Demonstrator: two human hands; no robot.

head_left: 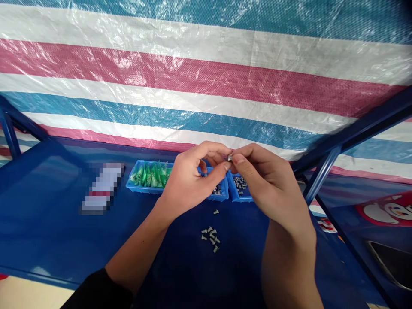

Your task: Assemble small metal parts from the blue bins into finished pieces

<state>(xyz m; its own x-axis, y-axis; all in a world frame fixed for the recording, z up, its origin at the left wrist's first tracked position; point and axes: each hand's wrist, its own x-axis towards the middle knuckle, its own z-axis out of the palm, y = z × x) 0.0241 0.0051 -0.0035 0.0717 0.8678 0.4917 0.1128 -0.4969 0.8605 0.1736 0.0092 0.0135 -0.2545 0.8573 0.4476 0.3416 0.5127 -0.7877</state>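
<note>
My left hand (pixel 189 180) and my right hand (pixel 264 180) meet above the blue table (pixel 48 231), fingertips pinched together on a small grey metal part (pixel 230 157). Both hands are closed on it. Below them lies a small cluster of several grey screws (pixel 210 238), with one loose screw (pixel 216 211) nearer the trays. Behind my hands sit a blue tray (pixel 141 189) holding green packets (pixel 151 176) and a second blue tray (pixel 238 195) holding grey metal parts (pixel 240 183), both partly hidden by my hands.
A blurred white and red object (pixel 101 189) lies on the table at left. A striped plastic tarp (pixel 206 77) hangs behind the table. A blue metal frame bar (pixel 350 133) slants at right.
</note>
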